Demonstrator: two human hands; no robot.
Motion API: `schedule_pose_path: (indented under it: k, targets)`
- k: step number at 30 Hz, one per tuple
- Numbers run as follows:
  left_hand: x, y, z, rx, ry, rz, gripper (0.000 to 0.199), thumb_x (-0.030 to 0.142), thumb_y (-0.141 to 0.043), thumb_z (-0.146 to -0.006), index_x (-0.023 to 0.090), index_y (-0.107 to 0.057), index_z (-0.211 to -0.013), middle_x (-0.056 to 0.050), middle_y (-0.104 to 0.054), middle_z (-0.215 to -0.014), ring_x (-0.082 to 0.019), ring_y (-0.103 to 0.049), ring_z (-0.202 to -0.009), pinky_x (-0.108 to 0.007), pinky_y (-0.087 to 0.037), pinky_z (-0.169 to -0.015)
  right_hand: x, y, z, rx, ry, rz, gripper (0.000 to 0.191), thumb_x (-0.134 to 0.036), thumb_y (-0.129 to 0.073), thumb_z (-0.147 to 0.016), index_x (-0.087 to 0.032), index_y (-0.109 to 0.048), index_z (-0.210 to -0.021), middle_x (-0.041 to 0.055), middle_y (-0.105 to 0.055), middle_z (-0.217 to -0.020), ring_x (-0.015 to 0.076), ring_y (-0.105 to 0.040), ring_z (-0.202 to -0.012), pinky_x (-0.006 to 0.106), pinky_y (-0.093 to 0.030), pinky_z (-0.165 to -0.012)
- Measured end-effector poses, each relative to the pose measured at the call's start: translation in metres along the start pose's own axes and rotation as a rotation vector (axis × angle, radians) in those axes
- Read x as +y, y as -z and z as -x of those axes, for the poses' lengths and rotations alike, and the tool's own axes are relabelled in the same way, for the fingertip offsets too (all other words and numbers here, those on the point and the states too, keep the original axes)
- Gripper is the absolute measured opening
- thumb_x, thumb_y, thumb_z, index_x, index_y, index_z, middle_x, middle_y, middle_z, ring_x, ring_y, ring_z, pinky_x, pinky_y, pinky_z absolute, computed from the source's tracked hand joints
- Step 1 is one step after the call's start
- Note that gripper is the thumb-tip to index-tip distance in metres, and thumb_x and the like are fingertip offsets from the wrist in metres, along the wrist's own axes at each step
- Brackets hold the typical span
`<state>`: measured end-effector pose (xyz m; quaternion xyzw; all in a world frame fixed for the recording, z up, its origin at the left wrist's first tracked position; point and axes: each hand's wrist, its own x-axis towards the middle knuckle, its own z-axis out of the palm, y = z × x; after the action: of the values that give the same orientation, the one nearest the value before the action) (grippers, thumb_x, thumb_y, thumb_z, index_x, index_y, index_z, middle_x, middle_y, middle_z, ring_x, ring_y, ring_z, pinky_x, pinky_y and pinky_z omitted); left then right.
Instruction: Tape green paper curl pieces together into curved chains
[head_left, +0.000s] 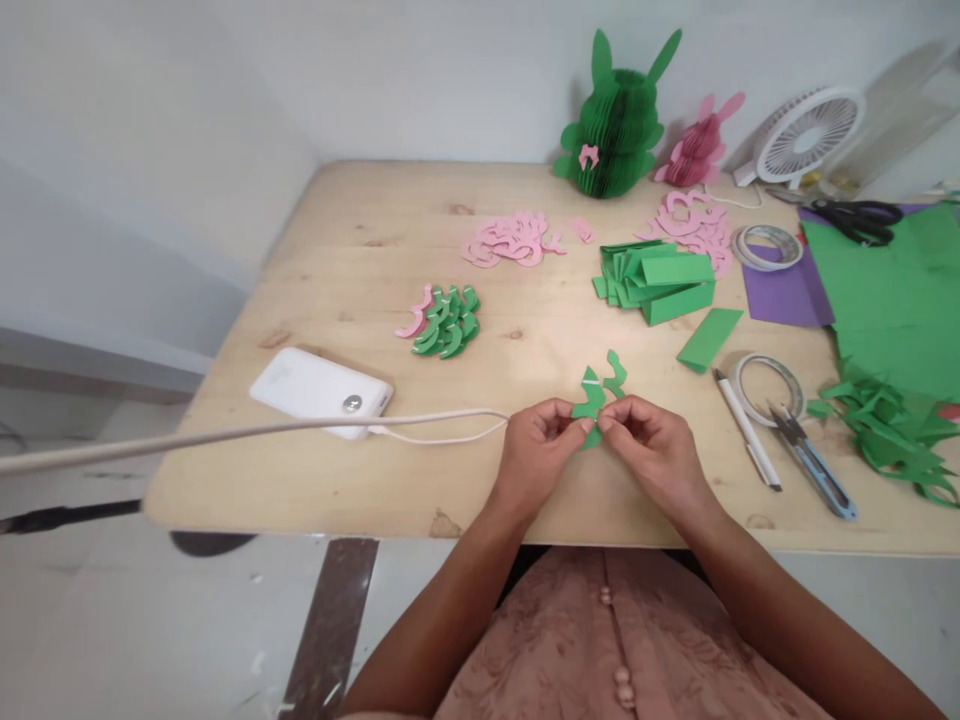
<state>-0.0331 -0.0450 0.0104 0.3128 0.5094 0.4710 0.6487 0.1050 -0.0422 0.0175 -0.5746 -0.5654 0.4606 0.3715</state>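
Observation:
Near the table's front edge, my left hand [541, 447] pinches a curvy green paper cutout [591, 392] that carries a thin white strip near its top. My right hand [651, 445] meets it from the other side, thumb and finger closed on the same cutout. Just behind my right fingertips lies a second wavy green piece [615, 373]. Farther left on the table is a cluster of green curved cutouts [452, 322] with whitish strips, beside pink ones [417, 313]. The lower part of the held cutout is partly covered by my fingers.
A white power bank [315, 388] with its cable lies left. Green folded strips [660, 280] and pink cutouts [514, 240] lie behind my hands. To the right are a pen [748, 432], snips [814, 462], tape rolls [767, 248] and green scraps [896, 430]. Paper figures [616, 135] stand behind.

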Motion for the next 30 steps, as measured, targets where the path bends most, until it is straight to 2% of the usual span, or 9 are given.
schedule_pose_path:
  k: [3, 6, 11, 13, 15, 17, 23, 27, 30]
  targets:
    - [0.0, 0.0, 0.0, 0.016, 0.015, 0.005, 0.013, 0.026, -0.072, -0.065, 0.015, -0.064, -0.063, 0.002, -0.063, -0.062, -0.009, -0.052, -0.057, -0.021, -0.04, -0.059, 0.001, 0.008, 0.004, 0.008, 0.034, 0.084, 0.02, -0.036, -0.055, -0.084, -0.018, -0.064, -0.08, 0.0022, -0.067, -0.075, 0.0147, -0.06, -0.069, 0.025, -0.047, -0.063]
    - [-0.001, -0.001, 0.0, 0.029, 0.025, 0.035, 0.014, 0.026, -0.073, -0.064, 0.015, -0.065, -0.064, 0.001, -0.064, -0.063, -0.009, -0.055, -0.058, -0.021, -0.042, -0.06, 0.003, 0.03, 0.015, 0.089, 0.082, 0.274, 0.02, -0.036, -0.054, -0.086, -0.019, -0.066, -0.087, 0.0036, -0.069, -0.085, 0.0157, -0.062, -0.074, 0.026, -0.048, -0.065]
    - [-0.001, -0.002, 0.0, 0.04, 0.017, 0.075, 0.015, 0.027, -0.073, -0.063, 0.016, -0.063, -0.062, 0.002, -0.064, -0.06, -0.01, -0.057, -0.057, -0.023, -0.045, -0.061, 0.021, 0.093, 0.039, 0.435, 0.232, 0.761, 0.02, -0.035, -0.054, -0.085, -0.02, -0.066, -0.092, 0.0053, -0.068, -0.086, 0.0159, -0.06, -0.068, 0.029, -0.048, -0.064]
    - [0.0, -0.002, 0.0, 0.042, 0.01, 0.076, 0.014, 0.026, -0.073, -0.064, 0.016, -0.063, -0.062, 0.002, -0.063, -0.06, -0.01, -0.057, -0.056, -0.022, -0.045, -0.061, 0.035, 0.12, 0.047, 0.522, 0.259, 0.93, 0.024, -0.035, -0.052, -0.085, -0.018, -0.066, -0.096, 0.0081, -0.068, -0.088, 0.0191, -0.061, -0.071, 0.031, -0.049, -0.065]
    - [0.0, -0.002, 0.0, 0.044, 0.004, 0.079, 0.013, 0.025, -0.072, -0.064, 0.016, -0.063, -0.063, 0.003, -0.063, -0.06, -0.009, -0.056, -0.056, -0.021, -0.045, -0.061, 0.052, 0.143, 0.051, 0.546, 0.256, 1.076, 0.031, -0.038, -0.051, -0.084, -0.015, -0.065, -0.1, 0.0127, -0.069, -0.091, 0.026, -0.063, -0.082, 0.038, -0.049, -0.073]
    - [0.0, -0.003, 0.001, 0.046, 0.006, 0.082, 0.013, 0.024, -0.072, -0.064, 0.016, -0.063, -0.063, 0.003, -0.063, -0.06, -0.008, -0.056, -0.056, -0.021, -0.045, -0.06, 0.067, 0.159, 0.054, 0.502, 0.235, 1.196, 0.041, -0.045, -0.047, -0.085, -0.013, -0.065, -0.101, 0.0156, -0.069, -0.091, 0.0314, -0.062, -0.088, 0.044, -0.048, -0.079]
    - [-0.001, -0.005, 0.001, 0.059, 0.011, 0.082, 0.013, 0.025, -0.072, -0.064, 0.016, -0.063, -0.063, 0.002, -0.065, -0.061, -0.009, -0.057, -0.057, -0.022, -0.046, -0.061, 0.086, 0.173, 0.05, 0.503, 0.098, 1.274, 0.056, -0.058, -0.037, -0.084, -0.013, -0.067, -0.099, 0.0151, -0.066, -0.085, 0.0327, -0.06, -0.087, 0.048, -0.048, -0.079]
    - [-0.002, -0.005, 0.0, 0.067, 0.014, 0.08, 0.014, 0.026, -0.073, -0.064, 0.016, -0.064, -0.064, 0.001, -0.065, -0.062, -0.01, -0.058, -0.057, -0.022, -0.047, -0.061, 0.077, 0.171, 0.048, 0.472, -0.024, 1.216, 0.052, -0.057, -0.042, -0.081, -0.014, -0.068, -0.095, 0.0153, -0.064, -0.083, 0.0349, -0.059, -0.086, 0.048, -0.048, -0.076]
    - [-0.002, -0.005, 0.0, 0.073, 0.017, 0.087, 0.014, 0.025, -0.073, -0.063, 0.016, -0.063, -0.063, 0.002, -0.064, -0.061, -0.01, -0.057, -0.057, -0.023, -0.047, -0.061, 0.063, 0.163, 0.052, 0.576, -0.126, 1.025, 0.04, -0.053, -0.054, -0.077, -0.019, -0.066, -0.095, 0.0122, -0.065, -0.084, 0.0306, -0.062, -0.077, 0.043, -0.049, -0.068]
